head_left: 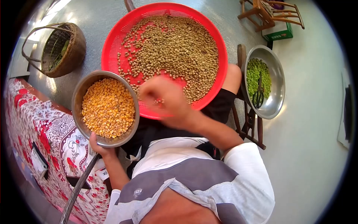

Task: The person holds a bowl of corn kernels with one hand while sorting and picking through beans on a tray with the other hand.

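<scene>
My left hand grips the near-left rim of a metal bowl, its thumb over the edge. Yellow-orange corn kernels fill much of the bowl. Across my lap rests a round red plastic sieve basket with many small, roundish tan-brown seeds or beans spread inside. Over the near side of this basket is my right hand, blurred by motion. Its fingers look curled closed; whatever they hold, if anything, is hidden. The metal bowl touches or overlaps the basket's left edge.
At right, a steel basin on a wooden stool holds green pieces and dark scissors. A wicker basket stands at left. A floral cloth covers a surface beside me. A wooden chair stands at back right.
</scene>
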A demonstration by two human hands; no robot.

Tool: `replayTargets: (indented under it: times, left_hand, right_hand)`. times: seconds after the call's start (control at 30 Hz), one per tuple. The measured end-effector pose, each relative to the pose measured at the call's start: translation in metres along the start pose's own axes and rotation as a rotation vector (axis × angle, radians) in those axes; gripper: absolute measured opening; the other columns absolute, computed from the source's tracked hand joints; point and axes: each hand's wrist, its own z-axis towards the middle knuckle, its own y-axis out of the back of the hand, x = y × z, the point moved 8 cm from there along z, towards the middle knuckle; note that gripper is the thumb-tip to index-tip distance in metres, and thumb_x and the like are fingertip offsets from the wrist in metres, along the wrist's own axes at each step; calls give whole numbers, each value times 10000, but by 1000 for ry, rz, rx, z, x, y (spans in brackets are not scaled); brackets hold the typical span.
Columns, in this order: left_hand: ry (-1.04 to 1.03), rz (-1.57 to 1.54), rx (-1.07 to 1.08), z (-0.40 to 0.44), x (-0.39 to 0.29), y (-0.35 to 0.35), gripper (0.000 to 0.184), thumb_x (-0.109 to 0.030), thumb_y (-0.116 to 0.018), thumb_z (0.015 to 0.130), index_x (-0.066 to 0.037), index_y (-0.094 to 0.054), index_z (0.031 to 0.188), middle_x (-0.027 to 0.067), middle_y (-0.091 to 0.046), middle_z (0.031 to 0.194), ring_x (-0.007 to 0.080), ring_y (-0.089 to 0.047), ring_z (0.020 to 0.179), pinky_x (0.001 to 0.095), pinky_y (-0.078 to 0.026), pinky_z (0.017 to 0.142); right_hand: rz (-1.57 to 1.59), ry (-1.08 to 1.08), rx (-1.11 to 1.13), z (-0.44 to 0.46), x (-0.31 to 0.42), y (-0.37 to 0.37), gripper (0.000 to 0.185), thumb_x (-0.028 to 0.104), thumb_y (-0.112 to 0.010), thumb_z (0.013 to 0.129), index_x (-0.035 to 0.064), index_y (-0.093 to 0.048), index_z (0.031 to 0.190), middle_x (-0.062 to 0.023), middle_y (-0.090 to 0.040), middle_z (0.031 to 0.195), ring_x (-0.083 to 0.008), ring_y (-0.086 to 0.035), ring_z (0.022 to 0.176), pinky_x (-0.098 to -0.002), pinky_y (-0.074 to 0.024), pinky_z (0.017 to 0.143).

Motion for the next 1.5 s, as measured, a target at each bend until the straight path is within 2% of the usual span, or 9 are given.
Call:
replayTargets:
  times: [0.07, 0.4, 0.47, 0.6, 0.67, 0.8, 0.97, 1.13, 1.5]
  left_hand:
    - [11, -2, 8, -2, 1, -6, 705, -360, -445, 858, 39, -358, 1433, 214, -464, 1409, 346, -478, 1292, 463, -382, 1099]
    - [56, -74, 24, -3, 4, -2, 683, -344, -447, 862, 30, -364, 1427, 204, -460, 1412, 344, -479, 1279, 458, -376, 1094]
    - [53, -73, 28, -1, 4, -1, 681, -337, -454, 861, 29, -366, 1428, 204, -455, 1417, 344, -477, 1282, 459, -374, 1097]
    - [47, -97, 45, 1, 6, 1, 688, -332, -460, 857, 29, -360, 1435, 206, -451, 1420, 346, -476, 1285, 462, -375, 1099]
    - [31, -89, 42, 1, 5, 2, 698, -329, -460, 855, 30, -348, 1442, 208, -445, 1424, 350, -472, 1290, 467, -385, 1093]
    - [34, -87, 31, -1, 3, -4, 702, -331, -461, 853, 29, -342, 1444, 210, -440, 1423, 349, -468, 1291, 467, -395, 1084]
    - [24, -86, 41, 4, 5, 4, 688, -324, -466, 860, 26, -353, 1442, 216, -442, 1425, 354, -469, 1296, 471, -394, 1086]
    - [13, -70, 62, 1, 2, -3, 697, -334, -453, 866, 27, -332, 1450, 216, -431, 1432, 357, -463, 1303, 485, -394, 1089]
    - [-3, -55, 66, 1, 2, -2, 698, -345, -449, 864, 30, -342, 1441, 211, -442, 1426, 355, -467, 1298, 479, -395, 1087]
  right_hand:
    - [-145, 248, 146, -8, 32, -44, 140, 60, -662, 778, 86, -611, 905, -58, -631, 905, -274, -624, 821, -385, -519, 712]
    - [-308, 307, 212, -23, 24, -88, 85, 156, -639, 746, 117, -649, 820, -34, -621, 932, -219, -583, 905, -368, -442, 838]
    - [-275, 192, 421, -27, 16, -91, 145, 97, -654, 757, 115, -680, 899, -45, -642, 1008, -239, -592, 980, -381, -440, 893]
    - [-274, 211, 46, -17, 13, -28, 399, -42, -632, 756, 111, -661, 1123, -101, -606, 1210, -298, -547, 1146, -440, -399, 1001]
    - [-477, 7, -97, -21, -26, 19, 535, -3, -603, 828, 61, -503, 1350, -202, -438, 1426, -392, -369, 1364, -493, -260, 1149]
    - [-1004, -413, -205, -57, -135, 111, 845, 278, -668, 879, -7, -201, 1523, -291, -202, 1555, -438, -153, 1463, -522, -126, 1190]
    - [-1105, -630, -92, -64, -191, 95, 855, 453, -579, 930, 11, -165, 1534, -308, -138, 1565, -455, -114, 1465, -534, -101, 1187]
    - [-948, -603, -69, -3, -195, 37, 713, 500, -344, 1019, 119, -92, 1567, -191, -6, 1626, -392, 30, 1495, -509, 29, 1201]
    - [-824, -42, 443, -49, -133, -35, 559, 436, -460, 976, 216, -395, 1486, -125, -259, 1584, -363, -147, 1483, -562, -78, 1184]
